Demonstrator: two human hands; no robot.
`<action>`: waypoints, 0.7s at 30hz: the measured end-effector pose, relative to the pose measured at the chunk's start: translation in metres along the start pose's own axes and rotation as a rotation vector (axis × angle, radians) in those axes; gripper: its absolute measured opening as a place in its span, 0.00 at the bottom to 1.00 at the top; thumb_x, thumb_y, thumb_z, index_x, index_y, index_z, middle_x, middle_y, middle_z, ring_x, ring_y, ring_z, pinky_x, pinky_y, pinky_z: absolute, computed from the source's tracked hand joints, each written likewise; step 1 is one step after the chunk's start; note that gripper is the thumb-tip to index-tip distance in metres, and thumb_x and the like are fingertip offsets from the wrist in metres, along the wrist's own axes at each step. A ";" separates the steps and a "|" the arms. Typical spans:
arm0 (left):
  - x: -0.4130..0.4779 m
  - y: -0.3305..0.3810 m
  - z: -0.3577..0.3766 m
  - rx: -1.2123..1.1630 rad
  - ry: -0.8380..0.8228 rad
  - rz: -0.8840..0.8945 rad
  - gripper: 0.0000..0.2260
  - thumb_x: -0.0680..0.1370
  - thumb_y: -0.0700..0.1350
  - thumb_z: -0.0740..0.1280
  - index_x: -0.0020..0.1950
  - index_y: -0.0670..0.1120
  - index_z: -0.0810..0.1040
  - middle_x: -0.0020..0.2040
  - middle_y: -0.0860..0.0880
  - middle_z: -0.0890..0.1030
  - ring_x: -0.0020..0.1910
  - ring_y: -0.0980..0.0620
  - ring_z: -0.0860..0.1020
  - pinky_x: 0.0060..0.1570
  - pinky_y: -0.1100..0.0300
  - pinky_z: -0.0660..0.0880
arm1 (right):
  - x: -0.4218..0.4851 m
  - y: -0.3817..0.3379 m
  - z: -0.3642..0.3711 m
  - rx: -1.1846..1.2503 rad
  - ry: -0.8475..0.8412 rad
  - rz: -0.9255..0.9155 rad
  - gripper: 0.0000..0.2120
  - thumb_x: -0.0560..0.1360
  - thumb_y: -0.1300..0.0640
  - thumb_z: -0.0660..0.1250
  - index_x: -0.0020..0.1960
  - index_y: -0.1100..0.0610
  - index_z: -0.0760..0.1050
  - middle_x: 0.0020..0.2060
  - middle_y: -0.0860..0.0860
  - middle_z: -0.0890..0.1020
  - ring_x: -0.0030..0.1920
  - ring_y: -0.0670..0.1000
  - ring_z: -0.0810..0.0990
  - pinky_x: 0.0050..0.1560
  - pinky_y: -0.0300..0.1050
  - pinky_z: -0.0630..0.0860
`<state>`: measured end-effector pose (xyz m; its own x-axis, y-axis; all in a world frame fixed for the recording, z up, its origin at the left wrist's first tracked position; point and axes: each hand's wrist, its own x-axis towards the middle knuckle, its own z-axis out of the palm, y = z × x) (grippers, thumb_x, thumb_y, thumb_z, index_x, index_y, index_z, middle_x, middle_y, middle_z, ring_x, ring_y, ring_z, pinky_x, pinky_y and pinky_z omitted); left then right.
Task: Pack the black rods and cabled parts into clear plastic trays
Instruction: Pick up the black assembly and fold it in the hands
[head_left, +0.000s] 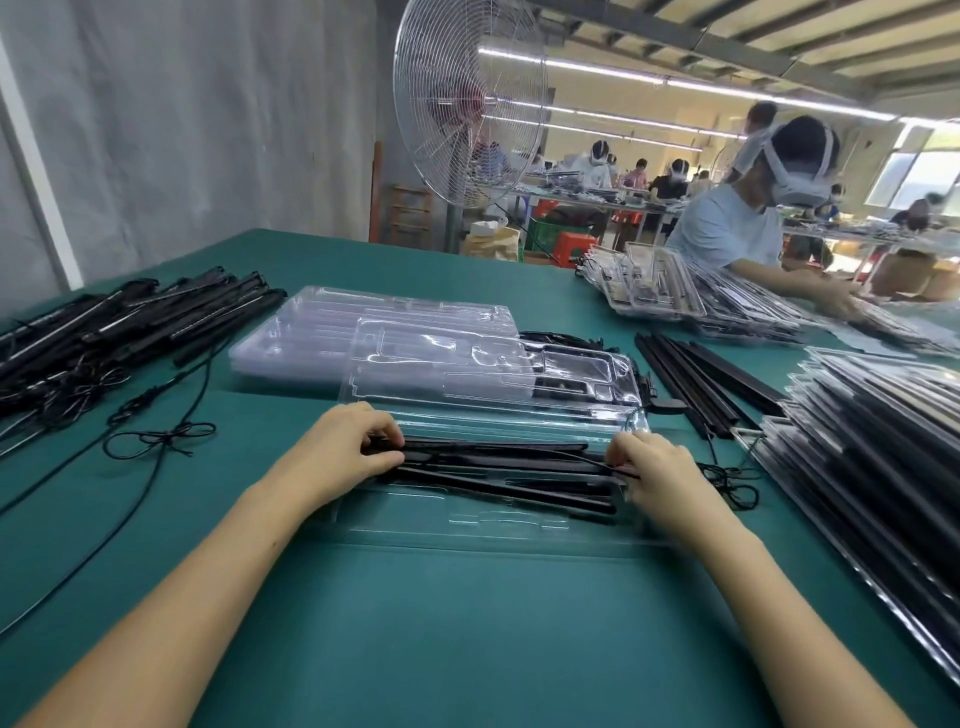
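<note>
At the far left of the green bench lies a heap of cabled parts, slanting from near left to far right. In the near middle the left hand curls its fingers round the left ends of the black rods. These rest in the open clear tray, long axis left to right, while the right hand pinches their right ends together with a thin cable. Further right, loose rods point toward the far side, beside a stack of filled trays.

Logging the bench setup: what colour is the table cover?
The table cover is plain teal green; head view shows it.
</note>
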<state>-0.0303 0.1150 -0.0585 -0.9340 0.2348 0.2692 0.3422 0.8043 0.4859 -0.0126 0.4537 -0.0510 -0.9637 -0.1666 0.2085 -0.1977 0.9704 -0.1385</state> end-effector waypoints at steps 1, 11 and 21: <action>0.000 -0.001 0.000 0.003 0.000 0.004 0.05 0.74 0.48 0.71 0.44 0.57 0.77 0.45 0.56 0.76 0.44 0.60 0.71 0.42 0.66 0.64 | 0.001 0.000 0.000 0.064 -0.005 0.011 0.13 0.72 0.70 0.63 0.49 0.53 0.72 0.47 0.46 0.75 0.51 0.50 0.73 0.50 0.44 0.66; 0.000 -0.006 0.006 0.039 -0.006 0.053 0.03 0.76 0.51 0.68 0.46 0.59 0.75 0.47 0.59 0.77 0.52 0.56 0.68 0.56 0.57 0.69 | 0.002 0.006 0.003 0.286 0.067 0.103 0.14 0.72 0.66 0.70 0.37 0.48 0.73 0.35 0.39 0.75 0.37 0.40 0.71 0.35 0.30 0.64; 0.000 0.004 0.019 0.262 0.019 0.003 0.12 0.82 0.50 0.55 0.65 0.58 0.68 0.58 0.58 0.73 0.59 0.52 0.65 0.59 0.51 0.63 | 0.008 0.009 0.003 0.141 0.027 0.040 0.12 0.73 0.65 0.68 0.39 0.48 0.75 0.35 0.37 0.73 0.41 0.45 0.71 0.40 0.39 0.66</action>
<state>-0.0309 0.1284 -0.0721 -0.9301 0.2288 0.2873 0.3042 0.9182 0.2536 -0.0222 0.4606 -0.0534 -0.9664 -0.1218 0.2262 -0.1845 0.9417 -0.2812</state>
